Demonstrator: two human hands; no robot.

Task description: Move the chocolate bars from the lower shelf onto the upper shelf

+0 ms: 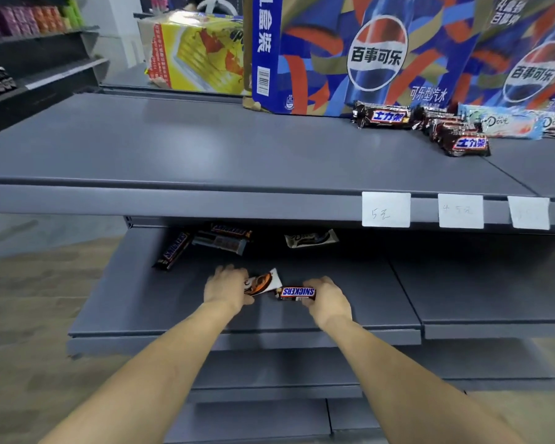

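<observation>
On the lower shelf (334, 277), going from the left, a dark Snickers bar (172, 251) lies at an angle near the back, and just right of it are two more bars stacked together (226, 237), the top one a Snickers and the one under it grey-wrapped. Further right, a single pale Dove bar (311, 238) sits at the back, partly in the shadow of the shelf above. Nearer the front edge, the left hand (226, 288) is closed around one end of a white-and-brown chocolate bar (265, 282), and just beside it the right hand (326, 298) grips one end of a brown Snickers bar (297, 292); both bars are low over the shelf, and whether they still touch it cannot be told. That makes six bars on or just above the lower shelf. On the upper shelf (173, 145), a yellow carton (199, 51) stands at the back left, then two large blue Pepsi cartons (366, 52) side by side. In front of the cartons lies a row of dark Snickers bars (423, 126) with Chinese lettering, about four, though the middle ones overlap. At the far right are two pale blue Dove bars (519, 123). Three white paper price tags (386, 209) hang on the front edge of the upper shelf.
</observation>
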